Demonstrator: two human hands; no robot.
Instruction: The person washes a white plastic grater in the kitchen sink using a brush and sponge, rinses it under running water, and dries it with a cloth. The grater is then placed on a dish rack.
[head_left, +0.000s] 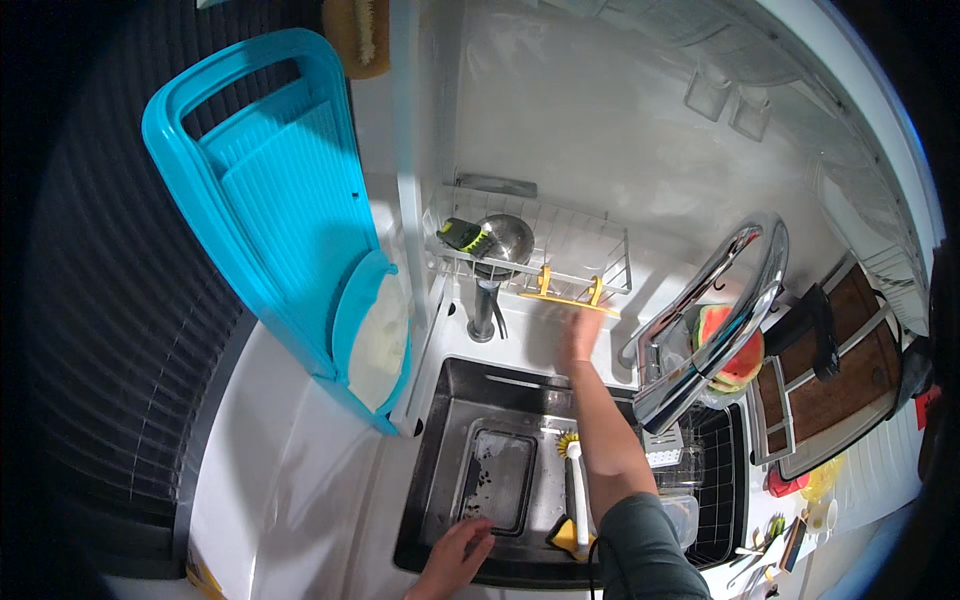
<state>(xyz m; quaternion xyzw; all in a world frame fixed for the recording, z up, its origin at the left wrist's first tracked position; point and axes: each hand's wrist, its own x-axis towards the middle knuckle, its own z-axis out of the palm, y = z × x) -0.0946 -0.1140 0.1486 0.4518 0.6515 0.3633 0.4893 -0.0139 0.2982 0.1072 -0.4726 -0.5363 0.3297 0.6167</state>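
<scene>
My right hand (580, 337) reaches over the back edge of the dark sink (442, 450), just below a yellow bar hooked on the wire rack (628, 262); its fingers are blurred, and whether it touches anything is unclear. Low at the sink's front edge, my left hand (459, 551) has its fingers apart, holding nothing. Between the hands, dark scraps lie about the drain plate (502, 480). A white-handled brush (578, 487) with yellow bristles rests beside a yellow sponge (566, 536). In the rack are a metal bowl (510, 236) and a green-and-black brush (463, 236).
A chrome faucet (675, 390) arches at the right, before cut watermelon (731, 349). A black dish rack (712, 480) holds clear containers. Cutting boards (847, 360) stand farther right. A large turquoise board (292, 195) leans at the left, above the white counter (300, 465).
</scene>
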